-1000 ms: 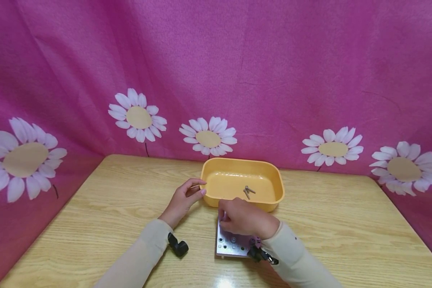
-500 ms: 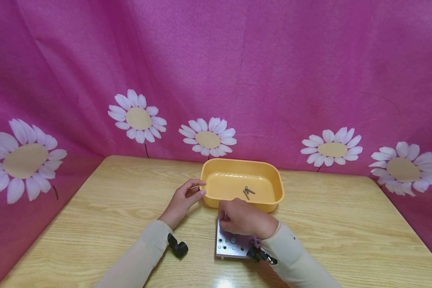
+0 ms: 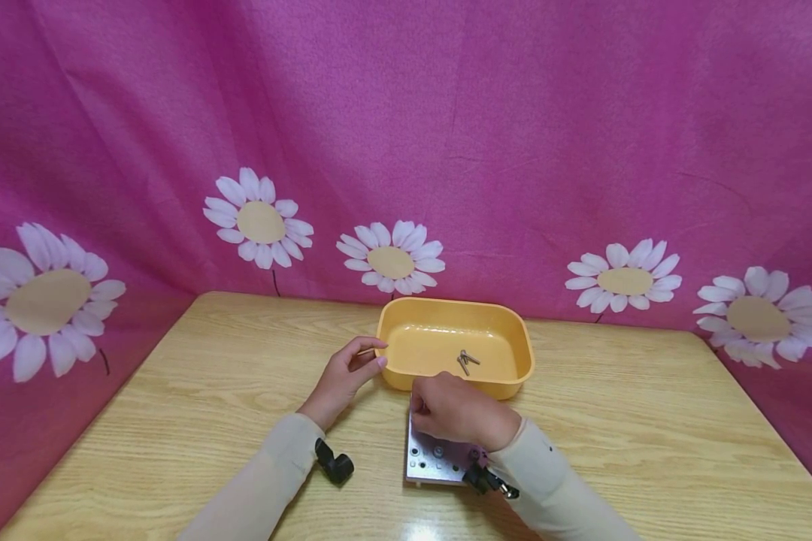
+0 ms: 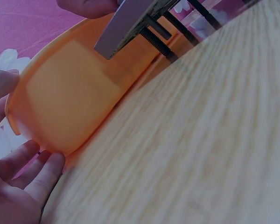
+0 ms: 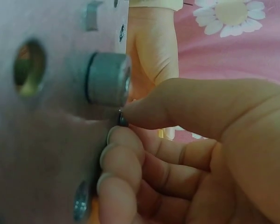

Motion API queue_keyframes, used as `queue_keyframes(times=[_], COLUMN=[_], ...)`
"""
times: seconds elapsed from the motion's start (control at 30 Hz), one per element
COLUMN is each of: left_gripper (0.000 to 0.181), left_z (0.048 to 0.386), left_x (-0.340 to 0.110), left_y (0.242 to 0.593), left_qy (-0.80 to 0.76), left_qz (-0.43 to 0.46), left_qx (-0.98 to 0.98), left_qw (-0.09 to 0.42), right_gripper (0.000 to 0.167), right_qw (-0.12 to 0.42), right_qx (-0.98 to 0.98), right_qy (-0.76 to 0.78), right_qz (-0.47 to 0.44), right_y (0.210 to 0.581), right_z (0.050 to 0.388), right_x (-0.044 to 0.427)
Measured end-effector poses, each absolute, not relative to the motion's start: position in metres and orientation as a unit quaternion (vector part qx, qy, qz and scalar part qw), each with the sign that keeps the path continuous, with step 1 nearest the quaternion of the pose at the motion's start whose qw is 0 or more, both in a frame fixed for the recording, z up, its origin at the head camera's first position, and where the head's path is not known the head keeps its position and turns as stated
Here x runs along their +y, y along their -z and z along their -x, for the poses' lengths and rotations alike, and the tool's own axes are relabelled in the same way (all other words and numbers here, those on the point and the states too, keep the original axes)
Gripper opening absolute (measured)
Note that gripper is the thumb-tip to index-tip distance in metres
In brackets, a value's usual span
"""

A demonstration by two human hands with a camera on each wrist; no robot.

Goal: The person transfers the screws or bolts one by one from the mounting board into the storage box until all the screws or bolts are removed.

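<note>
In the head view, my right hand (image 3: 463,409) is over a silver metal plate (image 3: 428,475) with several holes. Its thumb and index finger pinch a small dark screw (image 5: 123,120) at the plate's surface; most of the screw is hidden. Beside it a thick cylindrical screw head (image 5: 107,78) stands out from the plate. My left hand (image 3: 338,382) rests its fingertips on the left end of a yellow plastic bin (image 3: 524,361). Several small screws (image 3: 465,361) lie in that bin.
Threaded posts (image 4: 155,42) under the plate hold it above the wooden table (image 3: 649,421). The bin stands just behind the plate. A pink cloth (image 3: 514,150) with large daisies hangs along the table's back and sides. Each wrist carries a black camera mount (image 3: 334,464).
My right hand and wrist turn slightly while staying at the same spot on the plate. The left hand, bin and loose screws keep their places.
</note>
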State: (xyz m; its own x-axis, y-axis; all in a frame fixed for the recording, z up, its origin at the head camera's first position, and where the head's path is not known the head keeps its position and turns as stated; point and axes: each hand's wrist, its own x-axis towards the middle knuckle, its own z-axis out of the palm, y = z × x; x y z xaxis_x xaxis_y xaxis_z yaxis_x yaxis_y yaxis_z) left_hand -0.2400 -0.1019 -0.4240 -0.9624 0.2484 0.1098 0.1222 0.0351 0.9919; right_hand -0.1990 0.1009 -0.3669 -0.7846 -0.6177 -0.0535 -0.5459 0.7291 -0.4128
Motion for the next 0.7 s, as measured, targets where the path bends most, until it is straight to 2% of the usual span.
queue_keyframes(times=[0.7], left_gripper=[0.034], left_z=[0.2401], left_x=[-0.1016], left_y=[0.4229], left_qy=[-0.681], left_qz=[-0.125], left_qx=[0.72], left_qw=[0.048], right_gripper=[0.016], right_qw=[0.079], right_qx=[0.926], right_qy=[0.187], right_qz=[0.317], right_y=[0.3676], right_z=[0.1993], right_x=[0.0998])
